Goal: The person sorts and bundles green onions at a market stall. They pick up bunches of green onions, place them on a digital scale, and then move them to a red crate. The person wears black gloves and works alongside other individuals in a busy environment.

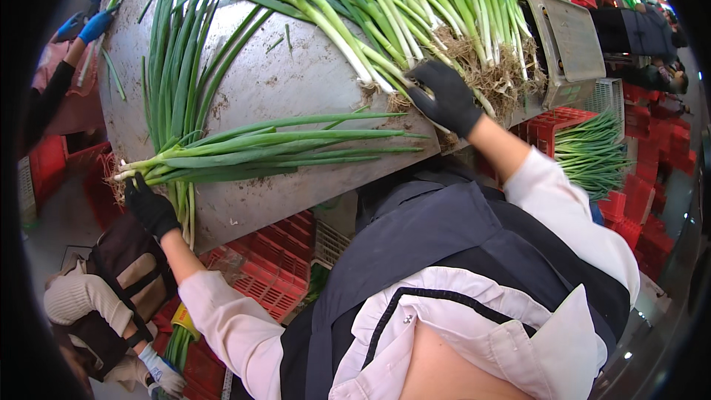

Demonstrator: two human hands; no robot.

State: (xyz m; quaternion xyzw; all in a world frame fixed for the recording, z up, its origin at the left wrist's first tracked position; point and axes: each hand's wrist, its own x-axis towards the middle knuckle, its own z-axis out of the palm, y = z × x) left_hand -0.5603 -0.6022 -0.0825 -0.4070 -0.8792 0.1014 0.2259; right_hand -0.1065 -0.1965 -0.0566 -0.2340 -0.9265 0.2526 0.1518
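My left hand (149, 206), in a black glove, is at the root end of a bunch of green onions (239, 150) lying sideways, leaves pointing right, across other upright stalks (178, 72) near the metal table's (300, 83) left edge. Its fingers are partly hidden under the white ends. My right hand (444, 97), also black-gloved, has its fingers around the lower end of a green onion at the near edge of a big pile (389, 5). Roots with soil (500, 66) hang thickly at the pile's right side.
At the far left, a co-worker's blue-gloved hands (95, 26) hold green onions. A seated co-worker's gloved hand (164, 372) is at lower left, by a taped bunch (180, 339). Red crates (278, 266) stand below the table. A metal box (572, 44) and a filled red crate (555, 119) are right.
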